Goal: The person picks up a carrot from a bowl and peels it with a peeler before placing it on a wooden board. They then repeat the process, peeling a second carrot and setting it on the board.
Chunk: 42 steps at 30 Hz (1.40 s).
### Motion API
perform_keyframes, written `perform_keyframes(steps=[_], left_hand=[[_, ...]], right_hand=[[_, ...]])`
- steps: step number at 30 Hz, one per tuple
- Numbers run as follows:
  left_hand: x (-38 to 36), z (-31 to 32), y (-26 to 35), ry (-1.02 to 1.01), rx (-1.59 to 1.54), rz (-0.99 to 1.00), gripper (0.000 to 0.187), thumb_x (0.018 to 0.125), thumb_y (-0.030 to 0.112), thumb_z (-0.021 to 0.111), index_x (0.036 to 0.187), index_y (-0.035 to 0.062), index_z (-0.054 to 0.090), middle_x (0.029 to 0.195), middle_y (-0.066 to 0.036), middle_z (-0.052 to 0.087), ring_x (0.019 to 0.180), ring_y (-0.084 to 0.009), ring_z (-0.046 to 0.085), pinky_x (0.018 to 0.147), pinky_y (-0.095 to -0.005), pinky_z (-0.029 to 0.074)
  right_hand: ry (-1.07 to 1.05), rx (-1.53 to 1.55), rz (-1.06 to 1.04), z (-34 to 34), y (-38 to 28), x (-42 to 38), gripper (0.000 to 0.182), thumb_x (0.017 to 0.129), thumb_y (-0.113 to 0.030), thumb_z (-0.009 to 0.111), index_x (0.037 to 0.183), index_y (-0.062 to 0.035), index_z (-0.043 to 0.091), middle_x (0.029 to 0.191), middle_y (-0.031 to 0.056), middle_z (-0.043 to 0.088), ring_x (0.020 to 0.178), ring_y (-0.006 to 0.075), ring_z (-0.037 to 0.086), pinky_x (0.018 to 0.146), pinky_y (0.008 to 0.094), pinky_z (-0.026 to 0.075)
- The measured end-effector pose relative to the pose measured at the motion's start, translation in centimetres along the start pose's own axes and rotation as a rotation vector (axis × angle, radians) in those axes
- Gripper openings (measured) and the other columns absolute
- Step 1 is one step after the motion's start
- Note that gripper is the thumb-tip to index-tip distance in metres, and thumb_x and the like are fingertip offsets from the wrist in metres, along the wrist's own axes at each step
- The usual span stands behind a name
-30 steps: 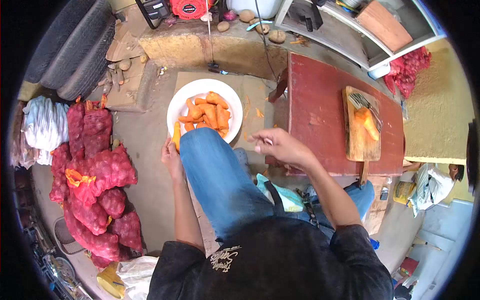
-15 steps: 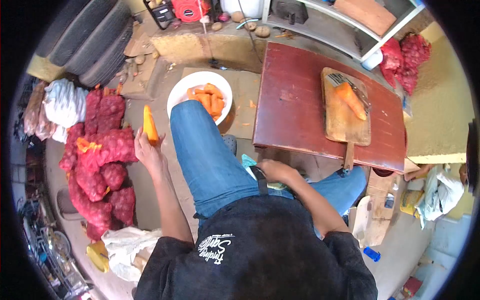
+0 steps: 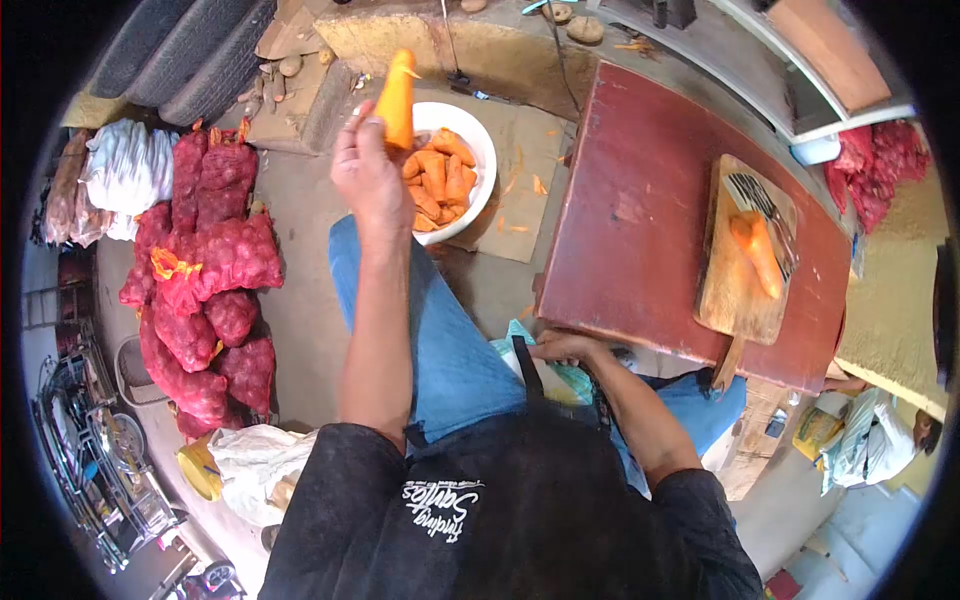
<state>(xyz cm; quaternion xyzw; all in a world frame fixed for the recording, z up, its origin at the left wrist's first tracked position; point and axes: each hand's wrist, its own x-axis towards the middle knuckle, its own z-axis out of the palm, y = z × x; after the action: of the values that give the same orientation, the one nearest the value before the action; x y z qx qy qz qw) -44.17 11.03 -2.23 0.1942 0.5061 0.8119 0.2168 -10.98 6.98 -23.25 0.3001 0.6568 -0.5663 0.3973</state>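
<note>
My left hand (image 3: 372, 172) is raised beside the white basin and wrapped round the thick end of an orange carrot (image 3: 397, 105), its tip upward. Several peeled carrots (image 3: 437, 177) lie in the white basin (image 3: 486, 165) on the floor beyond my knee. In my lap, my right hand (image 3: 566, 347) rests at a green and white cloth or bag (image 3: 568, 382); its fingers are partly hidden. On the red table (image 3: 630, 190) a wooden board (image 3: 718, 285) bears more peeled carrot (image 3: 758, 255) and a slotted metal tool (image 3: 765, 203).
Red net sacks (image 3: 215, 280) are piled on the floor at the left, near stacked tyres (image 3: 215, 65). A metal shelf (image 3: 740, 70) stands behind the table. White bags (image 3: 262, 470) lie at the lower left. Orange peelings dot the cardboard by the basin.
My left hand has moved up and right with the carrot, from left of my knee to the basin's edge. My right hand stays in my lap. The view has shifted.
</note>
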Motion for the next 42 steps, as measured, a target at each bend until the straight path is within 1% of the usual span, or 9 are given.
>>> perform_keyframes(steps=[7, 9, 11, 14, 18, 26, 33, 38, 42], left_hand=[[0.2, 0.5, -1.9, -0.069, 0.532, -0.133, 0.039, 0.099, 0.013, 0.054, 0.134, -0.0050, 0.052, 0.096, -0.007, 0.064, 0.078, -0.0122, 0.062, 0.071, -0.0263, 0.055], [0.4, 0.1, -2.0, -0.093, 0.525, -0.122, 0.042, 0.099, 0.013, 0.056, 0.137, -0.0041, 0.051, 0.091, -0.003, 0.061, 0.077, -0.0089, 0.060, 0.069, -0.0234, 0.052], [0.4, -1.2, -1.9, -0.105, 0.502, -0.122, 0.042, 0.098, 0.011, 0.056, 0.137, -0.0043, 0.050, 0.091, -0.004, 0.061, 0.078, -0.0091, 0.060, 0.070, -0.0239, 0.053], [1.5, -6.5, -4.8, -0.074, 0.463, -0.107, 0.044, 0.098, 0.011, 0.056, 0.138, -0.0072, 0.047, 0.097, -0.009, 0.061, 0.081, -0.0138, 0.064, 0.070, -0.0313, 0.059], [2.3, -6.6, -3.0, 0.017, 0.213, -0.194, 0.042, 0.098, 0.013, 0.054, 0.133, -0.0080, 0.047, 0.107, -0.015, 0.062, 0.083, -0.0195, 0.067, 0.068, -0.0353, 0.063], [2.1, -5.6, -1.1, 0.035, 0.008, -0.243, 0.039, 0.097, 0.015, 0.060, 0.126, -0.0085, 0.052, 0.100, -0.014, 0.065, 0.072, -0.0146, 0.065, 0.058, -0.0262, 0.058], [3.8, -7.8, -2.8, -0.070, -0.012, -0.413, 0.037, 0.094, 0.023, 0.068, 0.122, 0.0001, 0.059, 0.101, -0.009, 0.066, 0.082, -0.0164, 0.064, 0.067, -0.0321, 0.057], [3.6, -7.7, -5.5, -0.107, -0.259, -0.604, 0.025, 0.093, 0.023, 0.068, 0.110, 0.0049, 0.063, 0.100, -0.010, 0.065, 0.082, -0.0208, 0.058, 0.073, -0.0386, 0.053], [3.8, -6.6, -6.0, -0.021, -0.370, -0.643, 0.023, 0.093, 0.022, 0.067, 0.109, 0.0064, 0.062, 0.098, -0.011, 0.063, 0.080, -0.0227, 0.055, 0.075, -0.0410, 0.052]], right_hand=[[-0.167, 0.140, 0.082, 0.4, -3.1, 1.8, 0.074, 0.086, -0.079, 0.051, 0.077, -0.0061, 0.062, 0.061, 0.0046, 0.056, 0.054, 0.0184, 0.057, 0.048, 0.0348, 0.044], [-0.102, 0.052, -0.157, 1.5, -4.3, 3.3, 0.093, 0.084, -0.082, 0.048, 0.109, 0.0049, 0.069, 0.100, 0.0250, 0.069, 0.093, 0.0326, 0.065, 0.080, 0.0426, 0.052], [0.072, 0.007, -0.217, 2.8, -4.7, 5.0, 0.090, 0.083, -0.082, 0.050, 0.082, 0.0057, 0.070, 0.071, 0.0159, 0.066, 0.067, 0.0291, 0.064, 0.063, 0.0438, 0.050], [0.043, -0.085, -0.129, 0.7, -5.9, 5.2, 0.082, 0.087, -0.073, 0.050, 0.087, 0.0054, 0.072, 0.077, 0.0245, 0.069, 0.069, 0.0372, 0.068, 0.068, 0.0488, 0.052], [0.427, -0.251, -0.289, 1.3, -3.4, 9.1, 0.051, 0.091, -0.044, 0.054, 0.091, 0.0033, 0.072, 0.087, 0.0274, 0.069, 0.079, 0.0456, 0.069, 0.073, 0.0534, 0.053], [0.601, -0.100, -0.334, -1.9, -14.3, 1.7, 0.045, 0.083, -0.021, 0.067, 0.122, 0.0025, 0.063, 0.104, 0.0252, 0.068, 0.098, 0.0406, 0.066, 0.089, 0.0446, 0.052], [0.679, -0.134, -0.510, -1.8, -20.0, -2.0, 0.035, 0.077, 0.001, 0.061, 0.111, 0.0059, 0.060, 0.111, 0.0279, 0.055, 0.109, 0.0421, 0.054, 0.090, 0.0467, 0.046], [0.827, 0.163, -0.745, -5.3, -23.4, -7.0, 0.015, 0.095, -0.011, 0.059, 0.106, -0.0003, 0.061, 0.083, 0.0110, 0.058, 0.075, 0.0216, 0.057, 0.070, 0.0373, 0.050], [0.594, 0.779, -0.633, -7.2, -22.7, -6.9, 0.024, 0.096, -0.014, 0.064, 0.117, -0.0033, 0.058, 0.080, 0.0005, 0.055, 0.051, 0.0066, 0.048, 0.043, 0.0238, 0.041]])
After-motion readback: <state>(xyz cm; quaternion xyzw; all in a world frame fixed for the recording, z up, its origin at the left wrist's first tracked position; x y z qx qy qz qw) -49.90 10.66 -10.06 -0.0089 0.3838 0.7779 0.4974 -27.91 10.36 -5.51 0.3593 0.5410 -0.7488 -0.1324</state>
